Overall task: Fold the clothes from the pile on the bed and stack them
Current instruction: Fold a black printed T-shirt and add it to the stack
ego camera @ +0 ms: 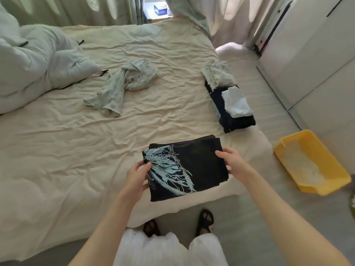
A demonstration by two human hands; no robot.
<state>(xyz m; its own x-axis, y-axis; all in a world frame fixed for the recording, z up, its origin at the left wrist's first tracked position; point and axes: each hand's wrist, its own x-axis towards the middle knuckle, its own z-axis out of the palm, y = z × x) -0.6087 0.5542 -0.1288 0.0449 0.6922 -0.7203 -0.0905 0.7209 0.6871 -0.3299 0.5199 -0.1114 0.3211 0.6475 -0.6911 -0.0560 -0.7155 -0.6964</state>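
Both arms reached forward and down. The left hand (137, 174) held its grip on the left edge of the folded black shirt (201, 166), thumb on top; the right hand (231, 163) gripped the right edge. The shirt, with a pale printed design, was at the bed (57, 160) corner. A yellow tray (335, 169) on the floor held white granules (301, 164). A folded stack (228, 98) lay beyond; a crumpled pale garment (123, 87) lay mid-bed.
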